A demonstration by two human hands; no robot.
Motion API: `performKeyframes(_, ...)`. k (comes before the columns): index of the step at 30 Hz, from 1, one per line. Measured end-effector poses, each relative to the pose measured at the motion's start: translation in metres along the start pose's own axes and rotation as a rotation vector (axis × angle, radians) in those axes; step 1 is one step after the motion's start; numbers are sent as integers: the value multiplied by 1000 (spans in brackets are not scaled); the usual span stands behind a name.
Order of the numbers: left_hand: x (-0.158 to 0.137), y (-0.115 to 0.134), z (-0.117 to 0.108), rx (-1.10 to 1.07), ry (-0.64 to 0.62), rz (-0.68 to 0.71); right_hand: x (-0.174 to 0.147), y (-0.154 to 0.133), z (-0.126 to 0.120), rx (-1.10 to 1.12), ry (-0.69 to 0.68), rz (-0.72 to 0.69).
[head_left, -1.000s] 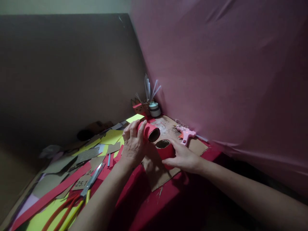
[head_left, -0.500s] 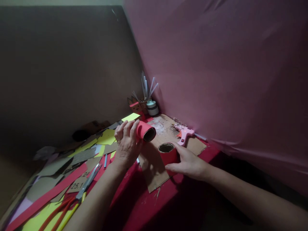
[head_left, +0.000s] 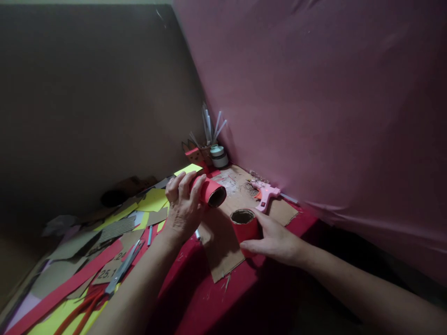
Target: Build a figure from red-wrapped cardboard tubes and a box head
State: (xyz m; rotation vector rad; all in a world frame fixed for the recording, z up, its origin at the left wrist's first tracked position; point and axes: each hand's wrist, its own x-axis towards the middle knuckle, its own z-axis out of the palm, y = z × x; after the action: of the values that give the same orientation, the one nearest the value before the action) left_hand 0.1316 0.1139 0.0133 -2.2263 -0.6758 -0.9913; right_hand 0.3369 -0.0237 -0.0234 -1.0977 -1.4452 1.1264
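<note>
Holding one red tube (head_left: 210, 191) tipped on its side in your left hand (head_left: 182, 207), fingers wrapped around it, just above the cardboard sheet (head_left: 223, 244). Your right hand (head_left: 275, 240) cups the other red tube (head_left: 244, 224), upright on that cardboard. Pink glue gun (head_left: 266, 193) sits just beyond, on the tabletop's (head_left: 209, 298) far right.

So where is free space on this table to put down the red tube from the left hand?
Bare cardboard sheet lies in front of the standing tube, and more between it and the glue gun. The paper scraps on the left are crowded.
</note>
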Motion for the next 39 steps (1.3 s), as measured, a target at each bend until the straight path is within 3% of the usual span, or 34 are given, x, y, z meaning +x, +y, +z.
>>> performKeyframes(14,9,-16,3,48,-74,14,-1,2,-1,56,7,26)
performKeyframes(25,12,-35,12,200,-132,316,-5,-4,-5,106,5,34)
performKeyframes(31,3,-22,21,138,-131,419,-18,-4,-8,203,-4,121)
performKeyframes(36,-5,-15,20,48,-158,423,-28,-2,-13,177,41,5)
performKeyframes(39,-2,-12,14,57,-163,406,-33,1,-17,213,33,10)
